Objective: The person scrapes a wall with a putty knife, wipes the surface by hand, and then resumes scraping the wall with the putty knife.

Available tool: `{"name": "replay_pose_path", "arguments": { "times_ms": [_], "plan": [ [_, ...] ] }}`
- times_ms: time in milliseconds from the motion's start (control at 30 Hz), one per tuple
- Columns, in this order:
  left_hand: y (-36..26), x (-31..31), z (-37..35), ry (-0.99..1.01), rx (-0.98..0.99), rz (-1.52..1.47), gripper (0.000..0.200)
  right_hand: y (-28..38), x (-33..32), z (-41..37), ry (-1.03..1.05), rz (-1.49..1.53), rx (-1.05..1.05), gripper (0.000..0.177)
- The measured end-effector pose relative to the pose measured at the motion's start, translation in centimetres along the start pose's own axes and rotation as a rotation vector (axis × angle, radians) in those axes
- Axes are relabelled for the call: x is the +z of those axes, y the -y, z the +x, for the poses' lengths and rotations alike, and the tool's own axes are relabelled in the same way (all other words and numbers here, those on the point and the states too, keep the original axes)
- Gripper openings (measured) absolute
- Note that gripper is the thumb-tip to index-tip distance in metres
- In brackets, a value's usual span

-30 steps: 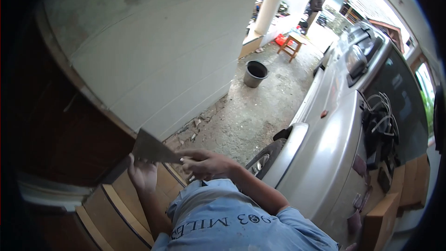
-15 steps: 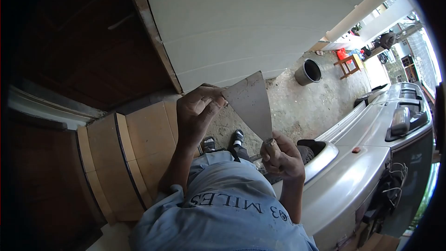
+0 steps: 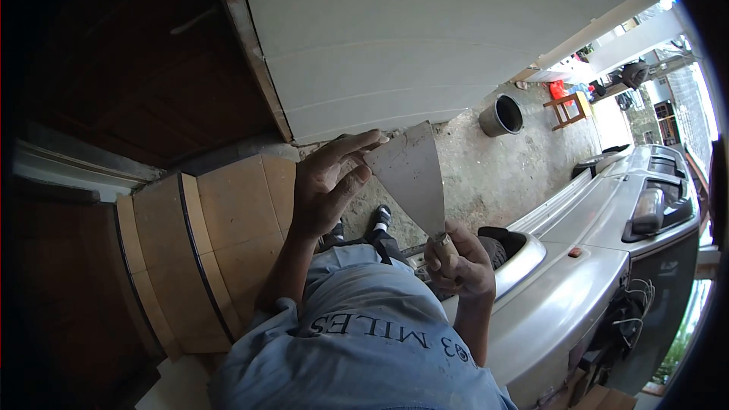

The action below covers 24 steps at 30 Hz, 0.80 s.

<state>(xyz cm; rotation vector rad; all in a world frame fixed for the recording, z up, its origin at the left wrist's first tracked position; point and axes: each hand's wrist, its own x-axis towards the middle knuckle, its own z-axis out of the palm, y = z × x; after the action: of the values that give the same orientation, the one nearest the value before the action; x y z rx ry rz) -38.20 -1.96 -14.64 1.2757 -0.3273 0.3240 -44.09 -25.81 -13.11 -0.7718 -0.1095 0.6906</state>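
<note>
A broad, triangular putty knife (image 3: 412,176) is held up in front of my chest, its flat metal blade specked with dark marks. My right hand (image 3: 465,264) is wrapped round its short handle, the handle's end showing between thumb and fingers. At the blade's left corner, my left hand (image 3: 328,188) has its thumb and fingers apart. The fingertips are right beside that corner, with the forefinger stretched towards it. Dusty smears cover both hands.
A pale wall (image 3: 395,38) runs ahead, with a dark door (image 3: 137,53) on the left. Tiled steps (image 3: 235,205) lie left of my feet. A silver vehicle (image 3: 562,281) stands close on my right. Further off are a black bucket (image 3: 501,116) and a wooden stool (image 3: 566,110).
My left hand has loosened from the blade's corner, its thumb and fingers spreading apart. The right hand keeps its hold on the putty knife's handle. The view has shifted slightly.
</note>
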Motion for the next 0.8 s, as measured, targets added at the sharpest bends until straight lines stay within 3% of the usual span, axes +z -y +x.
{"name": "replay_pose_path", "arguments": {
  "times_ms": [133, 533, 633, 800],
  "plan": [
    [0.3, -0.3, 0.5, 0.033, 0.034, -0.004, 0.034, -0.1, -0.3, 0.3, -0.001, 0.024, 0.011, 0.065],
    [2.0, 0.0, 1.9, -0.129, 0.040, -0.198, 0.015, 1.0, -0.5, 1.2, 0.009, 0.004, -0.040, 0.059],
    [0.9, -0.3, 2.6, -0.043, -0.090, -0.295, 0.017, 1.9, 0.3, 1.3, -0.071, -0.160, -0.046, 0.058],
    [0.7, 0.6, 3.3, -0.015, -0.303, -0.044, 0.024, 2.6, 0.8, 0.6, -0.246, -0.481, -0.028, 0.057]
  ]
}}
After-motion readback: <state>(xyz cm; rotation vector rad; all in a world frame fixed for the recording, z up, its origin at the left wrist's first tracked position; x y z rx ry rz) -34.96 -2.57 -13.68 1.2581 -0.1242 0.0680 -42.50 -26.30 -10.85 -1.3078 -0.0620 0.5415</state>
